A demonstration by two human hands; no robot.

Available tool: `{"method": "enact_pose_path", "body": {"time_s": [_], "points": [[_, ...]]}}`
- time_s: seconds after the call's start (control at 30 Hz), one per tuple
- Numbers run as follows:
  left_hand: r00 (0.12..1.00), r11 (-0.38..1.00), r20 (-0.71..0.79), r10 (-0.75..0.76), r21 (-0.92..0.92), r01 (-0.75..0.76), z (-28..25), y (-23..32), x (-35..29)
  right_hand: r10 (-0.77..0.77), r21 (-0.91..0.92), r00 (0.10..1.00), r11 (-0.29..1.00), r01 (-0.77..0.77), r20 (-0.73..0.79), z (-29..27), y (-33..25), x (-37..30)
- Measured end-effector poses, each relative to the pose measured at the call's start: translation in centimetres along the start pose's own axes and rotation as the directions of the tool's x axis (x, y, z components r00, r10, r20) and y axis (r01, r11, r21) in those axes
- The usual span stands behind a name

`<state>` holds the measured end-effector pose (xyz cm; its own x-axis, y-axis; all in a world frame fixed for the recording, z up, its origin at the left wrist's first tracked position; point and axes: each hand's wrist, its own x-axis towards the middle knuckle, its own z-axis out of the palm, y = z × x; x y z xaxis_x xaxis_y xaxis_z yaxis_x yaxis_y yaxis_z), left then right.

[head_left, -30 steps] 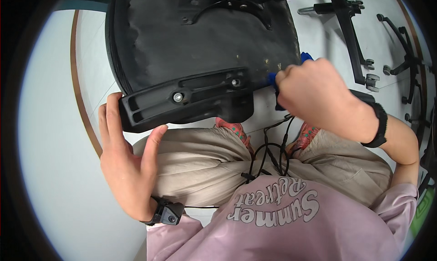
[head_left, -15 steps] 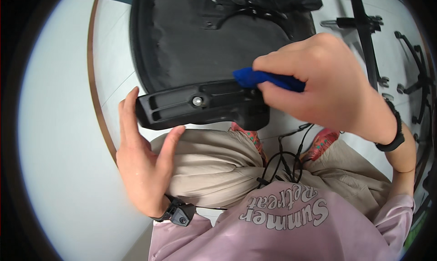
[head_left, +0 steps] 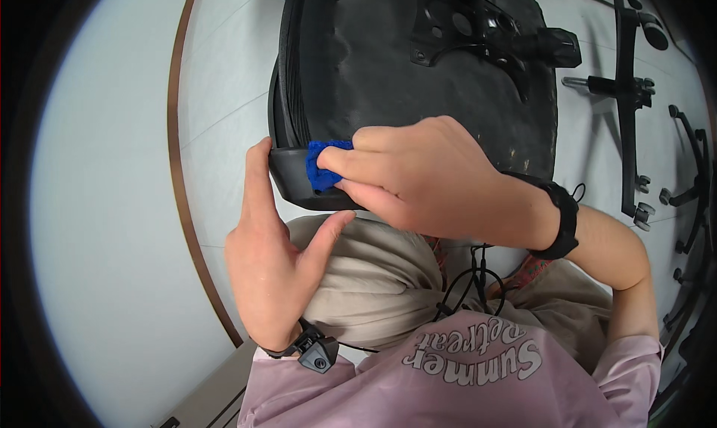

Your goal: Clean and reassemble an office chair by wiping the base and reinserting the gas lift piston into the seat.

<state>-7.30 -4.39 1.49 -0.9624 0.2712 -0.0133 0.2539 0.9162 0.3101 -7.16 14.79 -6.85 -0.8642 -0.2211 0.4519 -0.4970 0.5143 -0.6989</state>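
Observation:
A black padded chair seat (head_left: 358, 62) lies underside up before me, its metal mechanism (head_left: 478, 28) towards the far right. At its near left edge is a black plastic chair part (head_left: 293, 175). My left hand (head_left: 276, 271) holds that part's left end, with the fingers along the side and the thumb stretched out by the near edge. A bunched blue cloth (head_left: 321, 170) is pinched in my right hand (head_left: 418, 174) and pressed on the part's surface. My right hand and forearm hide the rest of the part.
A chair base (head_left: 626, 92) with a gas post and casters lies on the floor at the right, and another base (head_left: 698, 152) stands beyond it. Black cables (head_left: 478, 278) hang between my legs. A white panel (head_left: 112, 189) with a brown edge runs along the left.
My right hand has moved left with the blue cloth, from the plastic part's right end to its left end. The chair seat now appears further right and turned, and the silver bolt is hidden.

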Motion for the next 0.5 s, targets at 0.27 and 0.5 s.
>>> {"method": "enact_pose_path", "body": {"time_s": [0.27,0.5], "points": [[0.998,0.997,-0.040,0.045,0.063,-0.043,0.0,-0.2,0.1,0.004,-0.296,0.991,0.955,0.037,0.137,-1.1,-1.5,-1.0],[0.998,0.993,-0.018,0.055,0.106,-0.053,-0.2,0.1,-0.4,-0.007,-0.415,0.983,0.906,0.083,0.182,-1.9,-0.7,-2.8]]}}
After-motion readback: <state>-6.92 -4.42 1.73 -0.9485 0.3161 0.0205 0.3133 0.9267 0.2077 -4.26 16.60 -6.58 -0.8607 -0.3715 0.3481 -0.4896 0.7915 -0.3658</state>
